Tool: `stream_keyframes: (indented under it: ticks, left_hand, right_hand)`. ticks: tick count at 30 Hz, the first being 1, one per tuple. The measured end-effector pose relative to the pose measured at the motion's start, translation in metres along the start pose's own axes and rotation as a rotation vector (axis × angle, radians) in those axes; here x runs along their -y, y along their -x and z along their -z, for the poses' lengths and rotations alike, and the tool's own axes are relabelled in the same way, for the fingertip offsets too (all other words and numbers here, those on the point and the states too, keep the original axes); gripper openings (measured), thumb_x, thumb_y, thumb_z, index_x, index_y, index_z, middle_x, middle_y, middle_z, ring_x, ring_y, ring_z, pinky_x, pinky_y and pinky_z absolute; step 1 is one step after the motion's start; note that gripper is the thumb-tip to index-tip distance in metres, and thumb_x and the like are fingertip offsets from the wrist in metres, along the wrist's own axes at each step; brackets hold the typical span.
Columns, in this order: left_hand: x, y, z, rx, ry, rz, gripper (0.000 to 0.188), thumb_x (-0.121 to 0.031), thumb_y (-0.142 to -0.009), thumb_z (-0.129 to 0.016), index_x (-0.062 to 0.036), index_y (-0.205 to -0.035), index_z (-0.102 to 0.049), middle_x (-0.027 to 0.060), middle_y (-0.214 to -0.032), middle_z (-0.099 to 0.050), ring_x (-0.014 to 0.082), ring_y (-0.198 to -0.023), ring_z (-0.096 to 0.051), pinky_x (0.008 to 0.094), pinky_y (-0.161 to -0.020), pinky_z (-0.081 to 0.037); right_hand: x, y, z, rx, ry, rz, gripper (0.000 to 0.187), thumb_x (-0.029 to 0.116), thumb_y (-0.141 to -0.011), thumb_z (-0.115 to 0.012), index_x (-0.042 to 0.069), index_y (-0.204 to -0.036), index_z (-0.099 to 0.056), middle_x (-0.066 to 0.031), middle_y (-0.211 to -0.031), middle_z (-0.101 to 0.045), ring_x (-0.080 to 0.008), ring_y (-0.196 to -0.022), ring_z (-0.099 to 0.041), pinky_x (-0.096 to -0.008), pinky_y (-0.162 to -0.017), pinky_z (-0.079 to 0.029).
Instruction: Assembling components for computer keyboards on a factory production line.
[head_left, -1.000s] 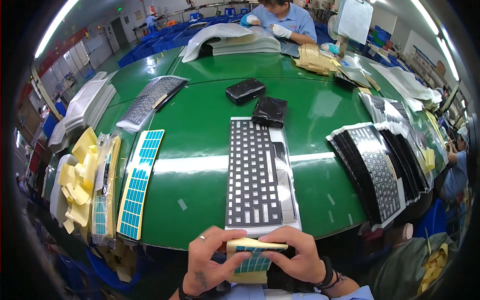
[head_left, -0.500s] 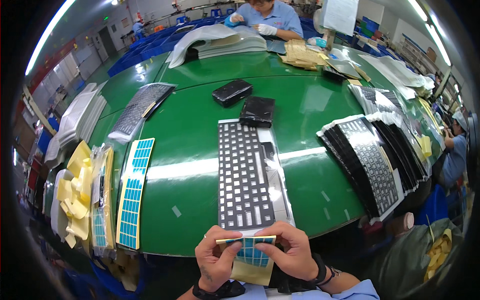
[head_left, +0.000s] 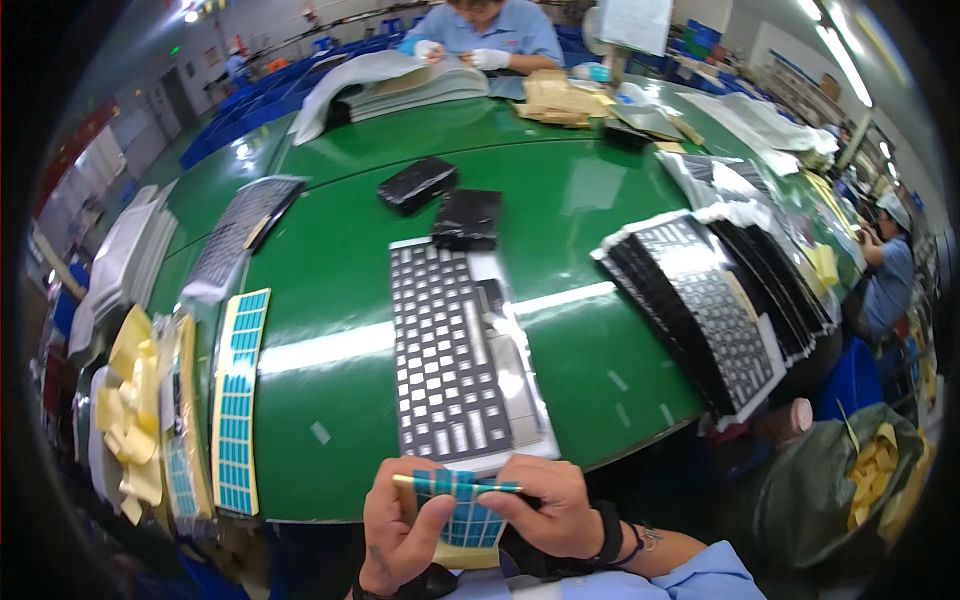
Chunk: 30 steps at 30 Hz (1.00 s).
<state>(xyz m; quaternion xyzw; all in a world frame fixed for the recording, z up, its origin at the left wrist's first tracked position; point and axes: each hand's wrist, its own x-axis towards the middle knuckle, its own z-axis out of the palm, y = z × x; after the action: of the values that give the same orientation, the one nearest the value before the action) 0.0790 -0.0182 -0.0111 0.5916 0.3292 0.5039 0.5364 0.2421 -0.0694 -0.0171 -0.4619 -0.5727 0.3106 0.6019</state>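
A yellow-backed sheet of blue stickers (head_left: 468,524) is bent over near its top, close to my body at the table's front edge. My left hand (head_left: 402,525) grips its left side, thumb in front and fingers behind. On the other side, my right hand (head_left: 548,508) pinches the sheet between thumb and fingers. Just beyond both hands lies a keyboard panel (head_left: 447,350) with dark key frames and a silvery border. Its far end is partly covered by a black wrapped block (head_left: 468,220); a second black block (head_left: 418,185) lies beside that one.
At left are another blue sticker sheet (head_left: 238,400), crumpled yellow backing paper (head_left: 130,420) and a bagged keyboard (head_left: 240,235). A stack of keyboards (head_left: 700,300) stands at right. Across the green table (head_left: 330,250), a gloved co-worker (head_left: 495,40) sits behind foam sheets (head_left: 400,90).
The view has swung right, so the table and its things sit further left. Blue stickers now show along the sheet's bent upper edge, where yellow backing showed before. Both hands keep their grip.
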Motion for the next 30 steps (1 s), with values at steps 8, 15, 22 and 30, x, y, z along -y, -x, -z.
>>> stream_keyframes:
  ticks: [8,15,22,30]
  left_hand:
    - [-0.017,-0.002,0.021,0.110,-0.044,0.124,0.017,-0.008,-0.084,-0.073,0.0008,-0.090,-0.059,0.0070,-0.075,-0.067,0.0093,-0.066,-0.063,0.0247,-0.058,-0.049]
    - [-0.056,-0.027,0.031,0.730,-0.731,-0.037,0.023,-0.024,-0.086,-0.069,-0.0077,-0.099,-0.062,0.0095,-0.069,-0.063,0.0282,-0.062,-0.063,0.0343,-0.053,-0.047]
    - [-0.040,-0.040,0.034,0.903,-0.417,0.122,0.026,-0.030,-0.090,-0.064,-0.0078,-0.103,-0.057,0.0122,-0.066,-0.060,0.0328,-0.059,-0.060,0.0376,-0.052,-0.044]
    - [-0.018,-0.040,0.016,0.942,-0.387,0.060,0.032,-0.031,-0.089,-0.060,-0.0010,-0.092,-0.050,0.0188,-0.064,-0.056,0.0394,-0.060,-0.058,0.0445,-0.055,-0.044]
  right_hand:
    - [0.000,0.000,0.003,0.221,-0.063,-0.003,0.013,0.011,-0.088,-0.066,-0.001,-0.083,-0.066,-0.0103,-0.070,-0.060,-0.0227,-0.058,-0.056,-0.0325,-0.053,-0.043]
    - [0.024,-0.014,0.030,0.229,0.268,0.235,0.040,0.015,-0.073,-0.081,0.002,-0.107,-0.064,-0.0162,-0.108,-0.064,-0.0283,-0.094,-0.064,-0.0346,-0.081,-0.052]
    - [0.038,-0.036,0.029,0.480,0.281,0.443,0.021,-0.001,-0.073,-0.067,-0.003,-0.094,-0.069,-0.0158,-0.095,-0.066,-0.0318,-0.081,-0.067,-0.0370,-0.068,-0.055]
    - [0.035,-0.029,0.040,0.480,0.424,0.528,0.023,-0.002,-0.071,-0.067,-0.004,-0.094,-0.069,-0.0168,-0.095,-0.066,-0.0314,-0.081,-0.068,-0.0384,-0.068,-0.057]
